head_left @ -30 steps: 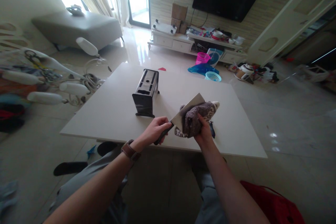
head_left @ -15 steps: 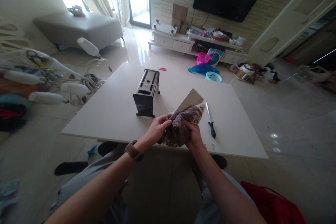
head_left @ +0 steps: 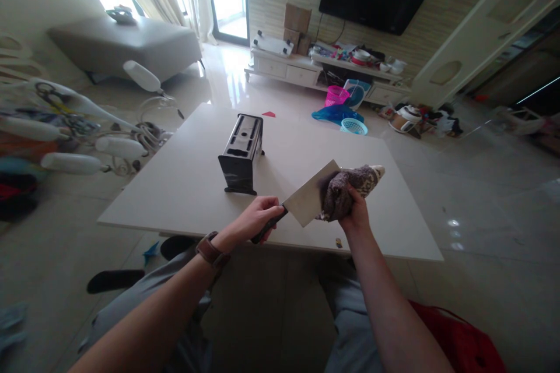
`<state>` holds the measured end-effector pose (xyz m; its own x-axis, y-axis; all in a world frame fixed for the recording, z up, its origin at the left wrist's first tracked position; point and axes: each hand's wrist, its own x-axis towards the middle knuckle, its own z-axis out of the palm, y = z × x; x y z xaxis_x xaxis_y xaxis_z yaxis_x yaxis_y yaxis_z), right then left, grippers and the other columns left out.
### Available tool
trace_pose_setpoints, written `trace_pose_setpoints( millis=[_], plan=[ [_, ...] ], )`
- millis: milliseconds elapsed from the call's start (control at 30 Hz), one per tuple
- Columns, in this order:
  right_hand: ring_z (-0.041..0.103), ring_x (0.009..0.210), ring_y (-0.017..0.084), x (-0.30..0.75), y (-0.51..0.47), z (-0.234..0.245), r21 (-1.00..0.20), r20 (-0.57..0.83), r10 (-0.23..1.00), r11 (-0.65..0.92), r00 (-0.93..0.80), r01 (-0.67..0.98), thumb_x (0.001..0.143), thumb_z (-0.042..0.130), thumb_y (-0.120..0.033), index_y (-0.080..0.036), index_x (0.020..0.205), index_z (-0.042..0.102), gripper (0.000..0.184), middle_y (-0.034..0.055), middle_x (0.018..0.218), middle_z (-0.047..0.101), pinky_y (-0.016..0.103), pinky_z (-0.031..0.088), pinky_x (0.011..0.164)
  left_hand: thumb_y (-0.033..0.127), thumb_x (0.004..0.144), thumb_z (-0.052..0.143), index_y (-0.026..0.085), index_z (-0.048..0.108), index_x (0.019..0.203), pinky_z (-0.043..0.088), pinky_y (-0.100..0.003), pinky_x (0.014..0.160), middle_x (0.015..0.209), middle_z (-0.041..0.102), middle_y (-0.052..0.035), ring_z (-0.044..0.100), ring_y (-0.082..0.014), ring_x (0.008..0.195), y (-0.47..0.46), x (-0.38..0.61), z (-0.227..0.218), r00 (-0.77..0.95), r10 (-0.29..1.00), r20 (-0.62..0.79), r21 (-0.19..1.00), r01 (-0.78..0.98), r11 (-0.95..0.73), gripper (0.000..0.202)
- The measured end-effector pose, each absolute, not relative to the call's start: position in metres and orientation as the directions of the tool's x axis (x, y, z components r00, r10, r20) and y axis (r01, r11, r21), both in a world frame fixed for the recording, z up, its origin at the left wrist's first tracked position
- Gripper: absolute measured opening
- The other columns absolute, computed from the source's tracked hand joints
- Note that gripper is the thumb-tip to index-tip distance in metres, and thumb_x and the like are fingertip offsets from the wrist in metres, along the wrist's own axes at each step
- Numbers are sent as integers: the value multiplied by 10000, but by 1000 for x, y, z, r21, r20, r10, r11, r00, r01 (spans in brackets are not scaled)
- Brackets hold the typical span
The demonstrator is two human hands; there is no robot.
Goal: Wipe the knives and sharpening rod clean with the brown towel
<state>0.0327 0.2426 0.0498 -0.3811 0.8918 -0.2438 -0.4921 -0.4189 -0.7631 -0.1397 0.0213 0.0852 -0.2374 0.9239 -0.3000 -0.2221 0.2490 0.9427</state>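
My left hand [head_left: 259, 217] is closed around the black handle of a cleaver [head_left: 310, 195], whose broad metal blade points up and right above the table. In my right hand [head_left: 357, 211] is a bunched brown-and-cream patterned cloth [head_left: 345, 189], which overlaps the right end of the blade. The honing steel seen earlier on the table is hidden behind the cloth and my right hand. Left of the cleaver stands a knife block [head_left: 243, 151], black at the end and metallic on top, with dark slots and no knives in them.
Both hands are over the near part of a white table [head_left: 184, 186]. A small dark object [head_left: 338, 243] lies near its front edge. Beyond the far edge are a light blue basket [head_left: 354, 126], a blue plastic bag [head_left: 335, 114] and a pink basket [head_left: 336, 95] on the floor.
My right hand has moved right with the cloth, uncovering more of the blade and the handle. My left hand still grips the cleaver. The honing steel has become covered.
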Motion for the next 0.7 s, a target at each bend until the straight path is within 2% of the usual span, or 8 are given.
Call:
trace_pose_setpoints(
  millis=[200, 333, 700],
  plan=[
    [778, 829, 192, 30, 237, 51, -709, -314, 828, -530, -465, -465, 737, 781, -214, -176, 976, 743, 245, 22, 911, 816, 316, 652, 806, 455, 877, 607, 210, 471, 768, 363, -196, 272, 579, 565, 42, 480, -96, 324, 21, -144, 82, -225, 926, -302, 947, -179, 265, 301],
    [779, 891, 217, 22, 225, 48, -712, -324, 805, -553, -496, -433, 735, 790, -203, -156, 1042, 736, 315, 56, 998, 816, 351, 653, 846, 456, 878, 609, 214, 461, 762, 349, -191, 274, 582, 564, 39, 478, -94, 329, 21, -142, 79, -233, 926, -296, 951, -164, 263, 306],
    [776, 901, 217, 7, 192, 44, -682, -360, 776, -598, -518, -422, 723, 830, -195, -157, 1063, 732, 356, 55, 1011, 813, 353, 647, 876, 436, 878, 603, 214, 464, 763, 355, -198, 267, 579, 565, 43, 479, -99, 314, 22, -143, 82, -275, 918, -286, 952, -193, 239, 286]
  ],
)
